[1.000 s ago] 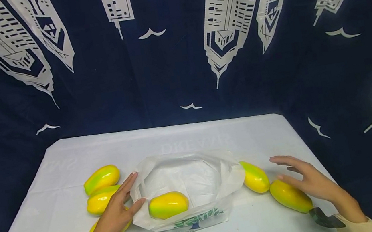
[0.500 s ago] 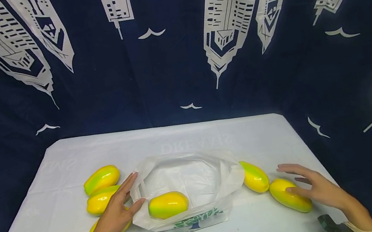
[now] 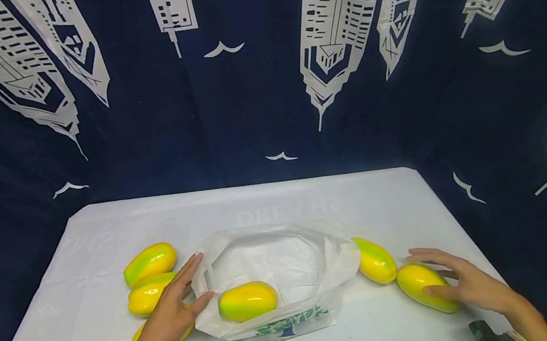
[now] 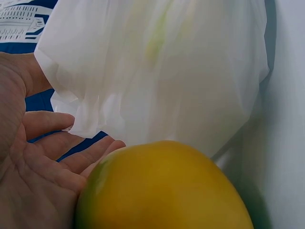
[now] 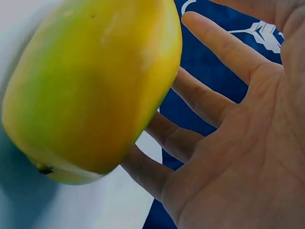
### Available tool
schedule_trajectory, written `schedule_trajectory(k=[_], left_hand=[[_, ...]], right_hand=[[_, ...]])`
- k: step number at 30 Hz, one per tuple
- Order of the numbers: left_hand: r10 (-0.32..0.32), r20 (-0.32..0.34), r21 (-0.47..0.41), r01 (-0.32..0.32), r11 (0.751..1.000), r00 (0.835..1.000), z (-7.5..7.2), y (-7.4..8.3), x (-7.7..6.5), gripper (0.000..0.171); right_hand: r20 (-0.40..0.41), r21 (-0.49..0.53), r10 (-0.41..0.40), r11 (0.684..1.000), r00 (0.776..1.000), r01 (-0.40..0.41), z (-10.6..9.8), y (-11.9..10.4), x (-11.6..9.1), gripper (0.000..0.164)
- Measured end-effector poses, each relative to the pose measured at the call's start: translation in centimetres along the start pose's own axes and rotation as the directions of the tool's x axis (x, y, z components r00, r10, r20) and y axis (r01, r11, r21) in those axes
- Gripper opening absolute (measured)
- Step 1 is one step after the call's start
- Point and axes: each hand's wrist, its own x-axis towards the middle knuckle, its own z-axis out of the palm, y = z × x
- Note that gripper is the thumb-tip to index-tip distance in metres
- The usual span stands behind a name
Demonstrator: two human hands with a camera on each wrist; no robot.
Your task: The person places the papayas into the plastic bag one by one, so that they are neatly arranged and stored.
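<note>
A white plastic bag [image 3: 295, 310] with green print lies mouth up mid-table, with a yellow-green mango [image 3: 248, 301] inside. My left hand [image 3: 167, 315] rests its fingertips and thumb on the bag's left rim, fingers fairly straight. In the left wrist view a mango [image 4: 167, 191] lies under the palm, beside the bag [image 4: 143, 90]. My right hand [image 3: 471, 282] is over the outer mango [image 3: 421, 290] on the right, thumb on the near side and fingers beyond it. The right wrist view has those fingers [image 5: 205, 100] spread and straight behind the mango [image 5: 95, 90].
Beside the bag's right side lies another mango [image 3: 375, 260], end to end with the outer one. Two mangoes, a far one [image 3: 150, 263] and a nearer one [image 3: 151, 295], sit left of the bag. A dark blue printed cloth [image 3: 242, 110] hangs behind the white table [image 3: 363, 192].
My right hand has moved right and toward the near edge, lowering around the outer right mango. The left hand, bag and mangoes stay essentially where they were.
</note>
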Motion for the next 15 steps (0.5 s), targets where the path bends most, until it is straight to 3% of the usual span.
schedule_trajectory(k=[15], left_hand=[[0.002,0.0,0.002,-0.002,1.0,1.0,-0.02,0.03,0.0,0.077]], right_hand=[[-0.005,-0.017,-0.032,0.999,0.999,0.032,0.52,0.42,-0.37,0.059]])
